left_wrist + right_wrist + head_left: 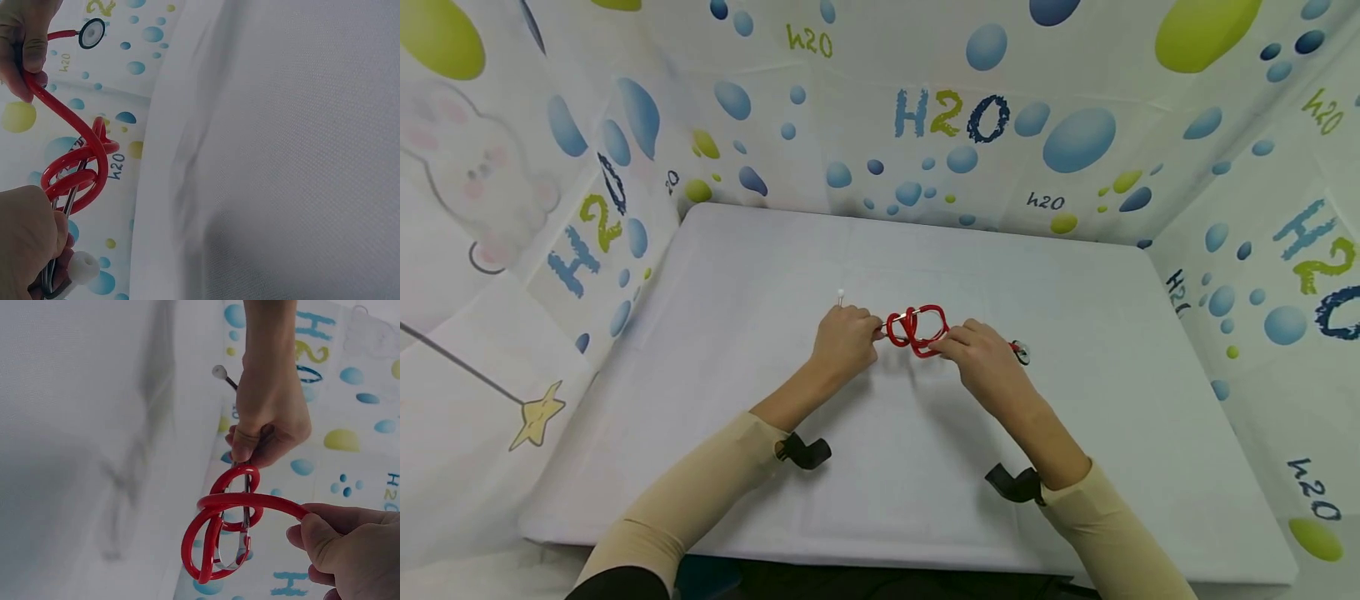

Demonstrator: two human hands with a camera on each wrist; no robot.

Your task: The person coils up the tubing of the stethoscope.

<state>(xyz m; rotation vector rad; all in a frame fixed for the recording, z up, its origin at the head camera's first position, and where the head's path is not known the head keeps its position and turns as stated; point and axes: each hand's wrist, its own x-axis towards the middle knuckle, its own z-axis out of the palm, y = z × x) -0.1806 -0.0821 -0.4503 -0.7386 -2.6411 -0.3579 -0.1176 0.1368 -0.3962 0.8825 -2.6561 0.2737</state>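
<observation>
A stethoscope with red tubing (pixel 912 328) is held up between both hands above the white table. My left hand (pixel 847 340) grips its metal ear tubes, and a white eartip (pixel 83 268) sticks out past the fingers. My right hand (pixel 988 364) pinches the red tube between thumb and fingers. The tubing loops several times around the metal tubes (pixel 242 487) between the hands. Beyond the right hand the round chest piece (pixel 1021 352) pokes out, also visible as a disc (pixel 92 34) at the top of the left wrist view.
The white-covered table (pixel 820 500) spreads beneath both hands, its front edge close to the person. White sheets (pixel 865 100) printed with blue and green drops surround it at the back and sides. A yellow star (pixel 537 414) decorates the left sheet.
</observation>
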